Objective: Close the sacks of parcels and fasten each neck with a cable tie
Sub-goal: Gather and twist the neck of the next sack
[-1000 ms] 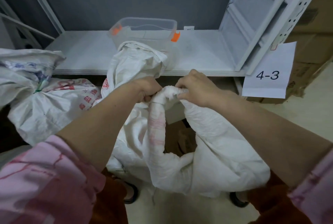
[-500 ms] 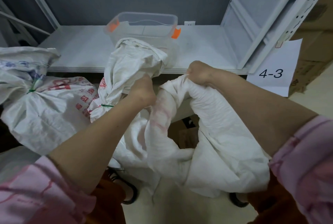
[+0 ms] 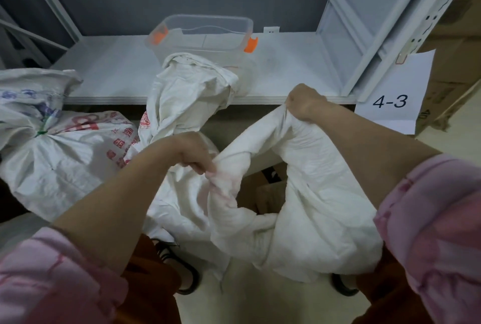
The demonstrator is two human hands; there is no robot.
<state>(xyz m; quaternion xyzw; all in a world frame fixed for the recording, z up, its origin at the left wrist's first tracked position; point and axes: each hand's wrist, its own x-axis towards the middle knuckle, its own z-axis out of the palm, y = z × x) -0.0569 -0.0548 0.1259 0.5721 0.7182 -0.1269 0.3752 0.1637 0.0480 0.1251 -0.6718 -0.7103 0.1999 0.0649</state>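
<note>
two hands [image 3: 194, 151] [image 3: 303, 101] gripping sack mouth [image 3: 260, 141]

The mouth of the open sack [image 3: 299, 193] gapes between the left hand [image 3: 192, 153] and the right hand [image 3: 302, 102], which grip its rim apart, leaving a way down to the cardboard boxes [image 3: 265, 193] inside. Left of it, a tied sack [image 3: 65, 157] and a slumped sack [image 3: 187, 94] crowd the floor. Behind them the shelf [image 3: 291, 63] lies bare to the right of the plastic tub [image 3: 205, 34], up to the upright frame [image 3: 364, 37].
</note>
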